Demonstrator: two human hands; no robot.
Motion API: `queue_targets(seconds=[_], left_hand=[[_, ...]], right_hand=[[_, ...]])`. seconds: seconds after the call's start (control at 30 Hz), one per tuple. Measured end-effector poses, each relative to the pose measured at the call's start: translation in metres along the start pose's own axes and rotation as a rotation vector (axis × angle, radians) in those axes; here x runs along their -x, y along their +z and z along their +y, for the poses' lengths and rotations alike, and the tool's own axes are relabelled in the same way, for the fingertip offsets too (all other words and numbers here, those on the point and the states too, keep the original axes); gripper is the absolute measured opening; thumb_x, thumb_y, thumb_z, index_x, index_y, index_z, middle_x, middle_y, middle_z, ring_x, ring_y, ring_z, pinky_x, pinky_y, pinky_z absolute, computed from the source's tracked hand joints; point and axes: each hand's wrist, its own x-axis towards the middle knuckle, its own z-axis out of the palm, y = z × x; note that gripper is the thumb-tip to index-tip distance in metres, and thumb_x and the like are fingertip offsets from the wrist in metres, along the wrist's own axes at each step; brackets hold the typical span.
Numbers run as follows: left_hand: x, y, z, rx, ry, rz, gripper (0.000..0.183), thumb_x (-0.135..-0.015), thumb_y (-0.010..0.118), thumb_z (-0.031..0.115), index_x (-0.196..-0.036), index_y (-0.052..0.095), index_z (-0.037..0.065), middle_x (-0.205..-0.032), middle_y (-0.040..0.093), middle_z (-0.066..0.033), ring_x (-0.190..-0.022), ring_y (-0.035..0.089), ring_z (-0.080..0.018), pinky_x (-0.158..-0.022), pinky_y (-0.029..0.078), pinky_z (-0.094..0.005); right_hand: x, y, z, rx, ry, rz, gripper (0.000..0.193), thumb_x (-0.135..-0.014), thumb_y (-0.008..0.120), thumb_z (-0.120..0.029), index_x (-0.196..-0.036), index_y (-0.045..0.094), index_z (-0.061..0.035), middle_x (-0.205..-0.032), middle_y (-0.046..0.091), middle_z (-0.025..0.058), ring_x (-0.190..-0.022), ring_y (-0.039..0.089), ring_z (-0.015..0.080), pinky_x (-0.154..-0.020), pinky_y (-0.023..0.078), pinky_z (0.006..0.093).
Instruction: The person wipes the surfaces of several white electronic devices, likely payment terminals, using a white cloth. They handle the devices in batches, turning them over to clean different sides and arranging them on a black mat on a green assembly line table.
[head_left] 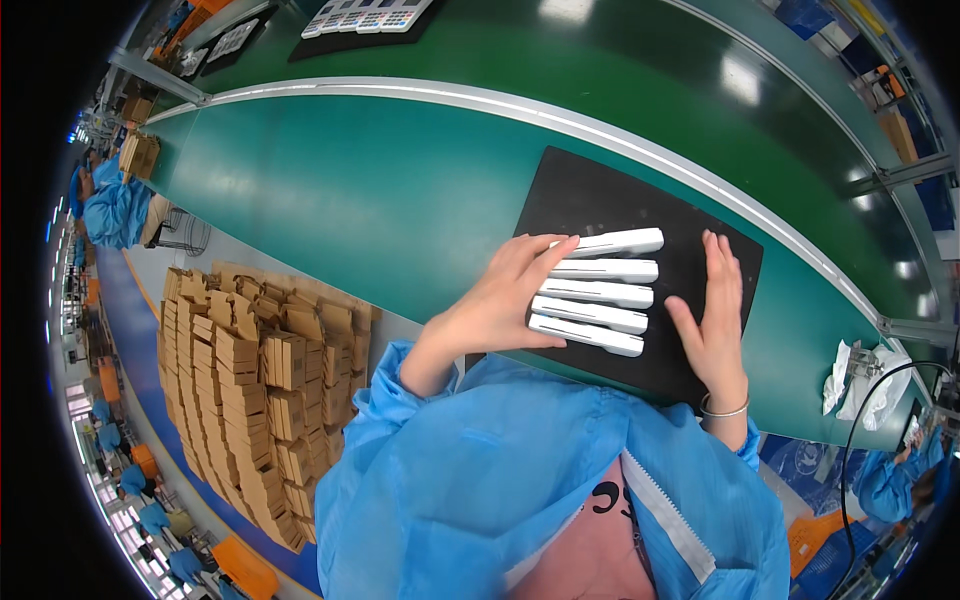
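White slim devices [598, 292] lie between both hands, left hand [497, 300] touching.

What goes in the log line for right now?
left hand: on white bars | right hand: open, beside bars | bars: five, on black mat | belt: green

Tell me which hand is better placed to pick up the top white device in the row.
Probably the left hand: its fingertips already lie on the end of the top white device. The right hand stands flat on the black mat, apart from the row.

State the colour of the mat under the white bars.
Black; the mat shows best in the head view.
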Motion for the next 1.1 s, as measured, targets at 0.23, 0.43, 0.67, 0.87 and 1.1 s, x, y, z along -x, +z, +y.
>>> queue_targets(seconds=[0.23, 0.43, 0.67, 0.87, 1.1], left_hand=[[-0.003, 0.012, 0.017, 0.040, -0.143, 0.060, 0.120, -0.063, 0.096, 0.029, -0.160, 0.028, 0.009, -0.153, 0.040, -0.0208, -0.134, 0.051, -0.0409, -0.107, 0.047, -0.0485], [-0.009, 0.051, 0.033, -0.115, -0.204, 0.311, 0.120, -0.062, 0.097, 0.033, -0.159, 0.031, 0.012, -0.146, 0.042, -0.0247, -0.125, 0.055, -0.0434, -0.101, 0.050, -0.0485], [0.000, 0.054, 0.065, -0.215, -0.056, 0.168, 0.110, -0.066, 0.093, 0.044, -0.159, 0.040, 0.020, -0.144, 0.041, -0.0298, -0.129, 0.048, -0.0471, -0.105, 0.042, -0.0561], [0.003, 0.038, 0.068, 0.006, 0.031, 0.048, 0.101, -0.075, 0.089, 0.024, -0.161, 0.036, 0.013, -0.140, 0.048, -0.0206, -0.122, 0.053, -0.0383, -0.103, 0.048, -0.0435], [-0.031, 0.030, 0.058, -0.050, 0.114, 0.012, 0.115, -0.071, 0.091, 0.029, -0.163, 0.027, 0.005, -0.115, 0.059, -0.0151, -0.108, 0.059, -0.0355, -0.101, 0.045, -0.0440]], right_hand=[[0.027, 0.023, 0.026, 0.363, 0.108, -0.027, 0.066, -0.101, 0.061, -0.032, -0.157, 0.041, -0.0047, -0.163, 0.040, 0.0128, -0.152, 0.032, 0.0371, -0.125, 0.018, 0.0556], [0.027, 0.020, 0.027, 0.265, 0.051, 0.000, 0.066, -0.098, 0.067, -0.027, -0.155, 0.043, -0.0033, -0.162, 0.039, 0.0167, -0.150, 0.034, 0.0383, -0.123, 0.023, 0.0555], [0.056, 0.028, -0.002, -0.391, -0.212, -0.039, 0.128, -0.070, 0.091, -0.054, -0.164, 0.020, -0.0025, -0.165, 0.005, 0.0404, -0.151, 0.018, 0.0581, -0.119, 0.028, 0.0606], [0.065, 0.017, -0.002, -0.274, -0.106, -0.049, 0.140, -0.061, 0.096, -0.040, -0.164, 0.010, 0.0005, -0.164, 0.006, 0.0405, -0.153, 0.012, 0.0578, -0.122, 0.020, 0.0637], [0.068, -0.010, 0.011, -0.331, -0.051, -0.103, 0.118, -0.066, 0.072, -0.002, -0.166, 0.009, -0.0039, -0.170, 0.005, 0.0292, -0.159, 0.004, 0.0457, -0.128, 0.012, 0.0527]])
